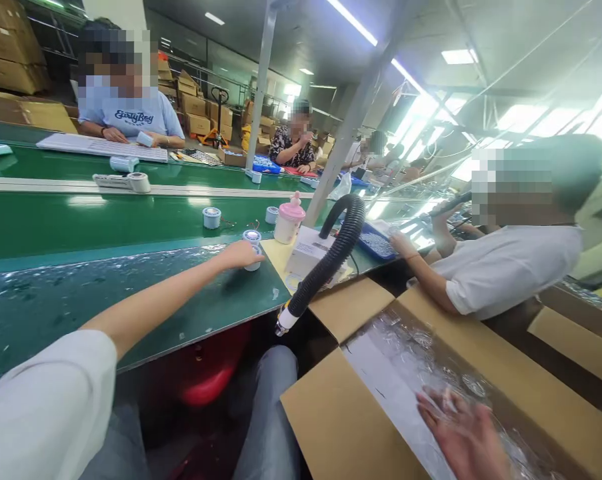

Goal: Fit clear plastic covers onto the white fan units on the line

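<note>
We judge the step in hand to be a two-sided reach, one hand at the desk and one in the box. Our left hand [241, 255] is over a short white-and-pale-blue plastic cylinder [253, 265] near the far edge of the dark green desk [81, 293], fingers covering its top; we cannot tell whether they grip it. Our right hand [468, 430] is half-curled among thin, clear plastic pieces [473, 385] inside the open brown cardboard box [351, 417] at near right; blur hides whether one is held. The next move, we think, calls for a light pinch on the flimsy plastic and a steady touch at left, since a matching cylinder [252, 237] is just beyond. That one is upright, its round top pale; the clear pieces look glossy, jumbled and see-through.
</note>
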Motion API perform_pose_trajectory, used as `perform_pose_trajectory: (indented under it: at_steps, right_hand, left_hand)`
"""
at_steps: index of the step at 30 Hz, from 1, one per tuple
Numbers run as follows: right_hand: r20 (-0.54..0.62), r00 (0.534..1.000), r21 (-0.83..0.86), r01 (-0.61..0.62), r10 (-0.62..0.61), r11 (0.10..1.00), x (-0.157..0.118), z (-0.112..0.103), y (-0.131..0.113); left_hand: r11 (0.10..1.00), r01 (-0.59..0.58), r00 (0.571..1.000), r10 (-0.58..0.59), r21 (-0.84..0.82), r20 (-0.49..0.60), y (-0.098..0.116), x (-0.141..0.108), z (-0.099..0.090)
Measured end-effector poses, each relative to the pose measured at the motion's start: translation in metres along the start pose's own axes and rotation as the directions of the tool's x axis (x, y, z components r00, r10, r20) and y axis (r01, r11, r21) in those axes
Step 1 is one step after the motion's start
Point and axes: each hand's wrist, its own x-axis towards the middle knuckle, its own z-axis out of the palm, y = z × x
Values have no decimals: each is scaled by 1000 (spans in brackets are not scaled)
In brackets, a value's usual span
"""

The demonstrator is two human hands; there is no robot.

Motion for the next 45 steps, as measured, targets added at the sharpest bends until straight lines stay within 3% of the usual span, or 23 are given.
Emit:
perform_pose_trajectory:
  at_steps: [1, 3, 6, 8, 10, 11, 12, 14, 16, 18, 20, 23, 25, 26, 30, 35, 38, 42, 45]
  right_hand:
    - [56, 998, 25, 19, -21, 999, -9, 20, -5]
    - [284, 955, -23, 99, -88, 995, -29, 60, -12]
    - [620, 760, -127, 341, -194, 931, -62, 117, -11]
    - [747, 600, -187, 602, -285, 776, -84, 152, -9]
    - [816, 455, -214, 810, -356, 546, -102, 183, -7]
    - [833, 404, -225, 872, -379, 435, -109, 196, -7]
    - [839, 374, -243, 907, -394, 344, -115, 208, -6]
    - [842, 365, -297, 928, -397, 224, -122, 224, -5]
    - [855, 376, -320, 925, -358, 207, -125, 232, -3]
    - [885, 377, -288, 904, -274, 315, -126, 234, -2]
    - [902, 389, -252, 826, -186, 504, -127, 232, -2]
    - [866, 481, -256, 658, -133, 708, -128, 228, -4]
    - [825, 538, -256, 626, -171, 736, -127, 226, -6]
    - [819, 543, -251, 630, -186, 735, -126, 225, -7]
    - [854, 490, -221, 644, -173, 732, -125, 224, -10]
    - [829, 537, -235, 589, -157, 773, -124, 221, -9]
    - [843, 521, -234, 577, -131, 783, -123, 220, -9]
    - [852, 496, -242, 653, -164, 718, -124, 219, -11]
    - [843, 513, -320, 720, -161, 617, -127, 219, -11]
  left_hand:
    - [997, -9, 999, 12, -76, 31, -4, -10, -3]
    - [968, -20, 993, 48, -252, 103, -17, -38, -4]
    - [877, 8, 966, 118, -480, 231, -33, -92, 11]
    - [722, 198, 912, 111, -663, 394, -38, -129, 31]
    - [536, 394, 842, 114, -747, 527, -39, -163, 53]
    - [487, 442, 817, 128, -753, 562, -38, -178, 63]
    - [501, 444, 803, 146, -743, 578, -38, -190, 70]
    - [631, 353, 797, 184, -691, 575, -37, -210, 77]
    - [790, 139, 843, 222, -598, 490, -37, -224, 77]
    - [877, -87, 901, 271, -472, 338, -38, -232, 75]
    - [895, -207, 934, 301, -394, 194, -39, -237, 75]
    - [882, -203, 958, 268, -425, 100, -42, -239, 80]
    - [866, -196, 963, 258, -460, 76, -45, -239, 85]
    - [861, -204, 962, 264, -466, 67, -46, -238, 87]
    - [846, -282, 942, 334, -452, 38, -49, -237, 93]
    - [844, -321, 930, 367, -429, 26, -50, -238, 97]
    - [854, -319, 932, 362, -412, 29, -50, -238, 99]
    - [849, -339, 919, 391, -405, 51, -50, -235, 99]
    - [841, -343, 915, 399, -418, 54, -50, -233, 99]
